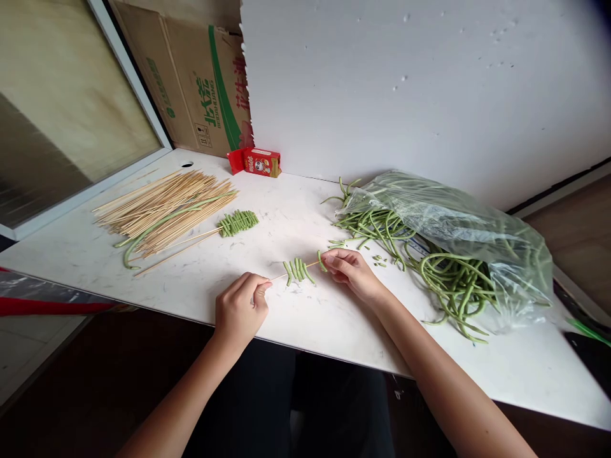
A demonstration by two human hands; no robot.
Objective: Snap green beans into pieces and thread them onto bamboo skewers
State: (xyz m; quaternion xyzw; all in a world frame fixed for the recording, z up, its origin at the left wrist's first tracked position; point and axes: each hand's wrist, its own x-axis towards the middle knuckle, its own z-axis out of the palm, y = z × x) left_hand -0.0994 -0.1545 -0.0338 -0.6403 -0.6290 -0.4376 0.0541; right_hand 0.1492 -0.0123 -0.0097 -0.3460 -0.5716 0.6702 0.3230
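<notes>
Near the table's front edge, my left hand (242, 306) is closed on a thin wooden skewer (278, 277). Several short green bean pieces (298, 270) are threaded crosswise along its middle. My right hand (351, 270) pinches another bean piece (321, 261) at the skewer's right end. Behind and to the left lies a skewer full of bean pieces (238, 223), beside a large pile of bare skewers (167, 207). A long green bean (160, 224) rests across that pile.
A clear plastic bag (453, 210) of long beans (458, 280) lies at the right of the white table (191, 292), with small bean scraps nearby. A red box (261, 163) and a cardboard carton (191, 83) are at the back.
</notes>
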